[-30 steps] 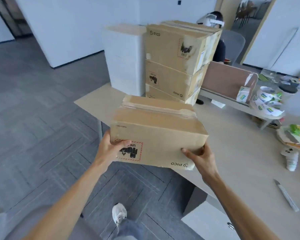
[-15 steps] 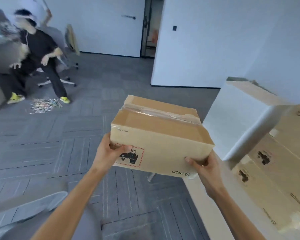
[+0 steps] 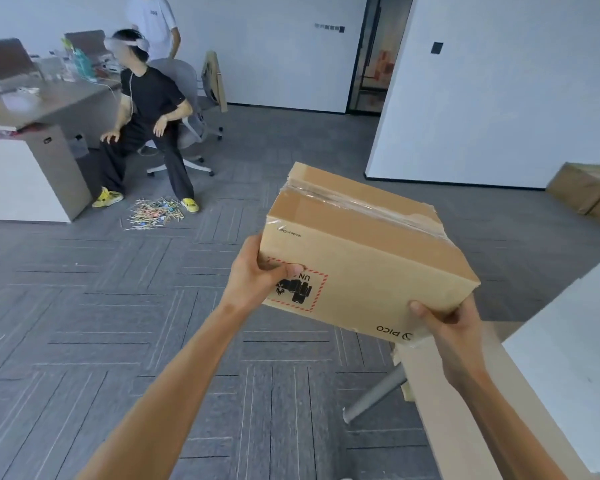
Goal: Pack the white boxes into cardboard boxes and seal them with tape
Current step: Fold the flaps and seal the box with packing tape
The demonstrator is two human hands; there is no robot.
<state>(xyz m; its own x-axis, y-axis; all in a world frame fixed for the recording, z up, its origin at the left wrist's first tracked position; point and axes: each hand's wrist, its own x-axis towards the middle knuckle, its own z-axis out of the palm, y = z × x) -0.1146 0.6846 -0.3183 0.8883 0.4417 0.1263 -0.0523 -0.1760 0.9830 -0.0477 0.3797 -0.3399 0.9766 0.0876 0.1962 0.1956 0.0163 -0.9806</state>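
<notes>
The person is holding a sealed brown cardboard box (image 3: pixel 361 258) in the air with both hands, tilted so that its right end is sitting lower than its left. A strip of clear glossy tape (image 3: pixel 357 202) is running along the closed top seam and folding down over the ends. The left hand (image 3: pixel 257 271) is gripping the box's lower left corner, the thumb lying across the front face on the red-bordered warning label (image 3: pixel 297 289), the other fingers hidden behind the box. The right hand (image 3: pixel 447 323) is gripping the lower right corner, its thumb pressing on the front face beside the printed logo and its fingers curling underneath. The box is hanging over the grey carpet floor (image 3: pixel 118 323), just left of the pale beige desk (image 3: pixel 444 410). Farther off, a person in black clothes (image 3: pixel 149 109) is sitting on a grey office chair, with a heap of coloured sticks (image 3: pixel 153 213) lying near the yellow shoes.
</notes>
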